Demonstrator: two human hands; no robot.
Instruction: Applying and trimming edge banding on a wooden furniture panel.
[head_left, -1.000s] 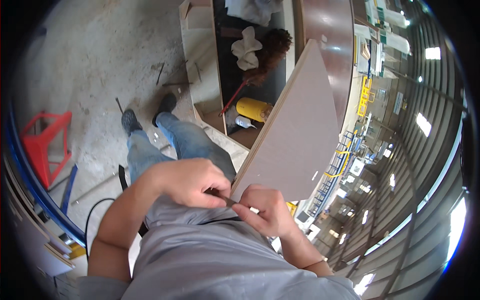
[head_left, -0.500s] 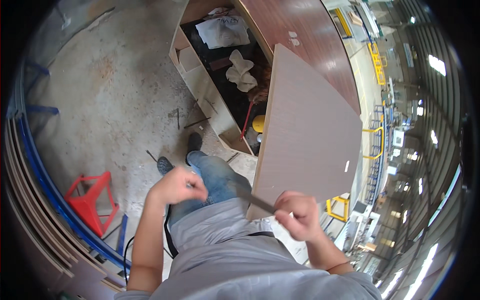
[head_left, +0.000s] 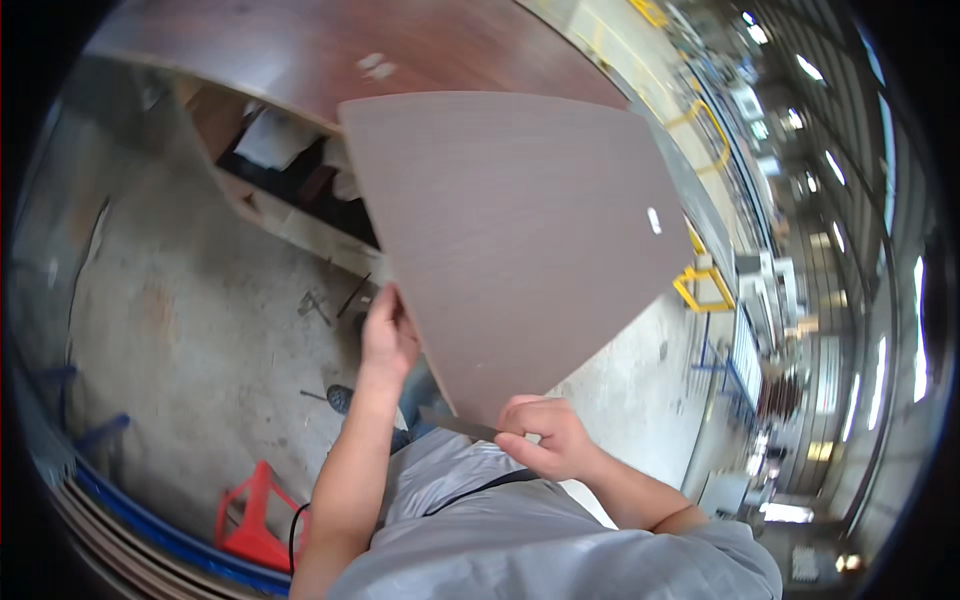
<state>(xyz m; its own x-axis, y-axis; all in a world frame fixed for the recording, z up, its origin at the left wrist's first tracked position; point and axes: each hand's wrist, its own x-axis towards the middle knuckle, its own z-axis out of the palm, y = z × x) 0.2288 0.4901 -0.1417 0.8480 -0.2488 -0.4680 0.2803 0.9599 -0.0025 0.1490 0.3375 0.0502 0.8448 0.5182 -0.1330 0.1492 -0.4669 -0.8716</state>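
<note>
A large brown wooden panel (head_left: 520, 220) with a pale edge rests in front of me, its narrow end pointing toward my body. My left hand (head_left: 388, 338) is at the panel's left edge, its fingers curled against it and partly hidden. In my right hand (head_left: 545, 435) is a flat, thin, dark grey strip-shaped tool (head_left: 458, 424), pinched between thumb and fingers. The tool's free end points left, beside the panel's near corner; whether it touches the panel I cannot tell.
Beyond the panel lies a reddish-brown tabletop (head_left: 300, 60) above an open cabinet frame (head_left: 300, 225) holding white cloth or paper. A red stool (head_left: 258, 520) and a blue rail (head_left: 190, 555) stand at lower left. Yellow frames (head_left: 705, 288) are to the right.
My left hand has moved forward from over my lap to the panel's left edge. My right hand still holds the strip, now closer to the near corner. The view has turned, shifting the cabinet leftward.
</note>
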